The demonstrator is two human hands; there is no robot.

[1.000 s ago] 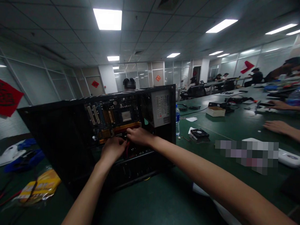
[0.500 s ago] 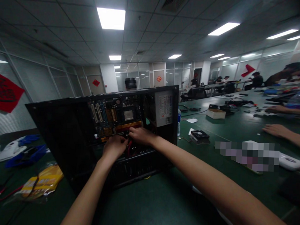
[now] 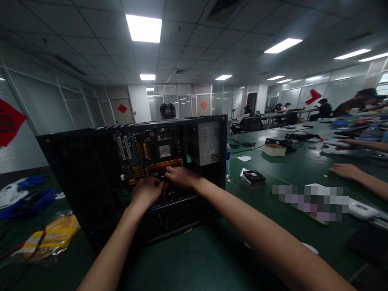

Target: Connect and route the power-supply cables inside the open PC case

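An open black computer case (image 3: 191, 213) stands before me on its long side, its inside facing me. Within it are the motherboard (image 3: 156, 138), a silver processor (image 3: 164, 151) and a grey power supply (image 3: 209, 144). My left hand (image 3: 147, 191) is in the lower middle of the case, thumb and fingers pinched at a red cable (image 3: 164, 193). Just right of it, my right hand (image 3: 182, 177) is closed, fingertips below the orange memory slots (image 3: 164, 165). What the right fingers grip is hidden. The fingertips of both hands nearly meet.
Right of the case are a water bottle (image 3: 228, 159), a cooling fan (image 3: 254, 177) and an open small box (image 3: 274, 149). A co-worker's hand (image 3: 346, 171) rests on the green table farther right. At left lie a yellow packet (image 3: 52, 236) and blue-and-white gloves (image 3: 29, 201).
My view has shifted slightly, so the table things at right appear farther left. Both hands stay at the same spot in the case, with barely any movement.
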